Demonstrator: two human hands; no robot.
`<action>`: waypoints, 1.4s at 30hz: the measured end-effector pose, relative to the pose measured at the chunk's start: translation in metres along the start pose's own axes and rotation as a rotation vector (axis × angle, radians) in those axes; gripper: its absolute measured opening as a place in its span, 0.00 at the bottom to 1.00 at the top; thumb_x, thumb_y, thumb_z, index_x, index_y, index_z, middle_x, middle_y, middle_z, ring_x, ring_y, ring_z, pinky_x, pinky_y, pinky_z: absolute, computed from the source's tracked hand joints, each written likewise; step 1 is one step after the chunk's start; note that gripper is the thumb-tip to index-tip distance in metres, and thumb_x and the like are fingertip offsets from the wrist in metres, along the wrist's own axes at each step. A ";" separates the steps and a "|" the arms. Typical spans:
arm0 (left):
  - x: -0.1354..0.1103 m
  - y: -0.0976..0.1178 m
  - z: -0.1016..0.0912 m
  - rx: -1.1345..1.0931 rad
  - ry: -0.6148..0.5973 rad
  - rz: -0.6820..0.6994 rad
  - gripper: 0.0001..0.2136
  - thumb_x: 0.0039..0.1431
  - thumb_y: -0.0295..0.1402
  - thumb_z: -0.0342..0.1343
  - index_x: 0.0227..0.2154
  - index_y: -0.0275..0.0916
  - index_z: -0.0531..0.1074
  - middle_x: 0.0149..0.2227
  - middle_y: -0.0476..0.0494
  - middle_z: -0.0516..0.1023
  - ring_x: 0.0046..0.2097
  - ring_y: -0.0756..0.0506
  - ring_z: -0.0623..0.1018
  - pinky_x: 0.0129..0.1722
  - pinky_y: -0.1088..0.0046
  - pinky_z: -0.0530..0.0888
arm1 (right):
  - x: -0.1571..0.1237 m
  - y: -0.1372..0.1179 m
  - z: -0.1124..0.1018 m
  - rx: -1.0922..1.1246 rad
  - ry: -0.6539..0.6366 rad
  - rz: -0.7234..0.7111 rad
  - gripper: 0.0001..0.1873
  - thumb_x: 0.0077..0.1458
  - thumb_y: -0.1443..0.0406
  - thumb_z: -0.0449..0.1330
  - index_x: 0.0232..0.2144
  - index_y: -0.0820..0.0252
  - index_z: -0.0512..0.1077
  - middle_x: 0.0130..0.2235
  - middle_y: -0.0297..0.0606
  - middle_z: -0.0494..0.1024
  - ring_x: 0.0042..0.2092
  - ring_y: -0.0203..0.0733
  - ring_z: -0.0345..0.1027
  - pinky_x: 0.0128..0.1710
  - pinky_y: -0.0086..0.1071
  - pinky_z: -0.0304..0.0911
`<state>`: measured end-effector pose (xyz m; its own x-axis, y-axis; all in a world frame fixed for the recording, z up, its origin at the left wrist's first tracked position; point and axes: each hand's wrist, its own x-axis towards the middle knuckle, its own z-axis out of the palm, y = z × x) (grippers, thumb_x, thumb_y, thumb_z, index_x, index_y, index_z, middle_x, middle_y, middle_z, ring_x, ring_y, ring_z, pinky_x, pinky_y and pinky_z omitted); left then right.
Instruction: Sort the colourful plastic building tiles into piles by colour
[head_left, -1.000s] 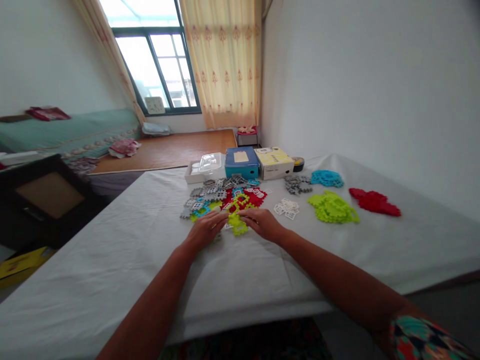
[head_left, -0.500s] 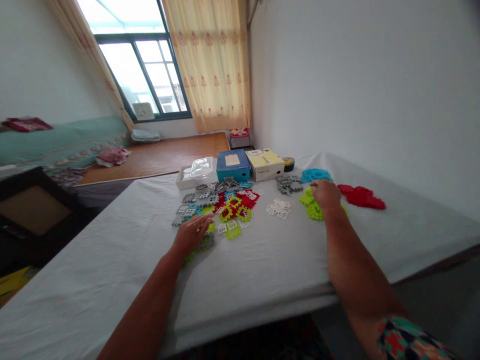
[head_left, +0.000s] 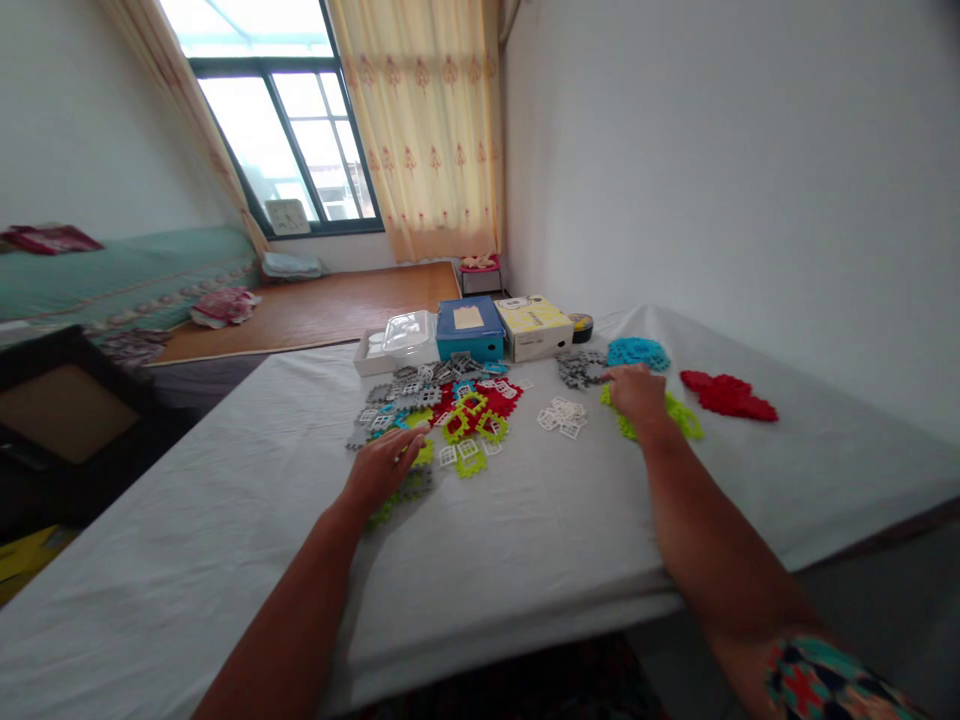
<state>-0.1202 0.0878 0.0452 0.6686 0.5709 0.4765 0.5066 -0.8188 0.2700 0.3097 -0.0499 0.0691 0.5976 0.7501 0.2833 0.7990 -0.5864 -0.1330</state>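
Right of centre, our right hand (head_left: 637,395) is overlapping lime-green notched tiles (head_left: 685,420), probably light, stiff, best edge-pinched; whether our fingers are grasping, we cannot tell.

One pile (head_left: 684,418) is lime, the sleeve (head_left: 821,680) multicolour-patterned.

Home bedrm, bed (head_left: 214,374) w/ mat (head_left: 330,308), patterned curtain (head_left: 427,130)

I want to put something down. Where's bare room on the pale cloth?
The pale cloth is bare between the forearms, nearer than the white pieces; left of the left one; and right of the right one, nearer than the red pile. It's crowded by the left hand, at the mixed heap, and by the right hand, at the lime pile.
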 end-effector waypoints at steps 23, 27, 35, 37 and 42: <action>0.000 0.006 -0.006 0.032 0.002 -0.035 0.18 0.67 0.42 0.42 0.45 0.42 0.76 0.42 0.45 0.81 0.42 0.46 0.79 0.42 0.72 0.73 | -0.012 -0.040 0.013 0.224 0.119 -0.295 0.17 0.59 0.63 0.51 0.47 0.57 0.75 0.50 0.45 0.75 0.53 0.52 0.63 0.52 0.49 0.59; 0.001 0.009 -0.005 0.041 -0.014 -0.023 0.18 0.67 0.42 0.42 0.44 0.42 0.76 0.40 0.45 0.81 0.41 0.46 0.79 0.41 0.72 0.73 | -0.034 -0.106 0.031 0.430 0.024 -0.694 0.20 0.62 0.63 0.50 0.54 0.59 0.70 0.53 0.44 0.75 0.53 0.46 0.65 0.55 0.41 0.59; 0.000 0.009 -0.006 0.031 -0.009 -0.039 0.18 0.67 0.41 0.42 0.45 0.44 0.76 0.41 0.45 0.81 0.42 0.46 0.78 0.42 0.70 0.73 | -0.074 -0.160 0.047 0.470 -0.125 -0.924 0.26 0.61 0.62 0.54 0.60 0.61 0.63 0.58 0.46 0.70 0.58 0.50 0.58 0.59 0.47 0.55; 0.001 0.010 -0.007 0.023 -0.008 -0.018 0.17 0.67 0.41 0.42 0.45 0.44 0.75 0.41 0.45 0.80 0.43 0.46 0.78 0.44 0.70 0.73 | -0.078 -0.158 0.043 0.564 -0.163 -1.060 0.23 0.61 0.66 0.53 0.58 0.60 0.66 0.56 0.43 0.72 0.58 0.47 0.59 0.59 0.44 0.55; 0.002 0.010 -0.004 0.025 -0.024 0.084 0.15 0.65 0.39 0.46 0.48 0.44 0.74 0.48 0.42 0.76 0.51 0.44 0.73 0.53 0.63 0.70 | -0.073 -0.153 0.037 0.758 -0.225 -1.018 0.15 0.60 0.68 0.52 0.47 0.56 0.75 0.46 0.39 0.78 0.49 0.41 0.69 0.52 0.36 0.63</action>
<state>-0.1158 0.0812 0.0519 0.7224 0.5017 0.4759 0.4613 -0.8623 0.2088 0.1465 -0.0038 0.0333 -0.3613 0.8329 0.4191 0.6929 0.5406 -0.4771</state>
